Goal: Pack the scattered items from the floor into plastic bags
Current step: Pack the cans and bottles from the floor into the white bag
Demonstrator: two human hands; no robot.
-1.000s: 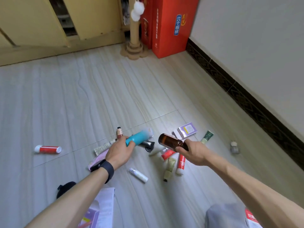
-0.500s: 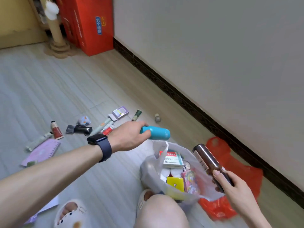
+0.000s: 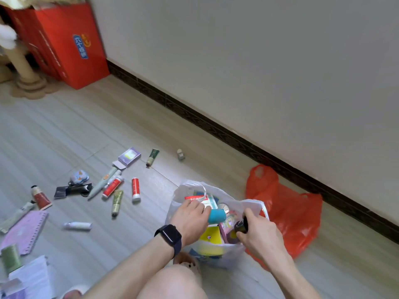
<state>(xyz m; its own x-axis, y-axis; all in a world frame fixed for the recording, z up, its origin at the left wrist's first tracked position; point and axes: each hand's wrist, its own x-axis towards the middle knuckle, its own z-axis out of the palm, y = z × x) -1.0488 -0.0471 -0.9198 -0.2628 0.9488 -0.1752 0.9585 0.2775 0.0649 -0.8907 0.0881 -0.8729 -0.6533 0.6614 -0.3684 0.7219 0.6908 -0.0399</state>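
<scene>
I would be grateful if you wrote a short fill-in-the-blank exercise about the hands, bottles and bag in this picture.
The left hand, with a ____ on its wrist, holds the teal bottle.
The right hand grips the dark bottle at the mouth of the ____ bag.
A red tube lies loose on the ____.
Missing words: watch, white, floor.

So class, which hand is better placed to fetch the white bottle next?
Left hand: after releasing the teal bottle it's nearer the white bottle, left of the bag; right hand holds the brown bottle.
</scene>
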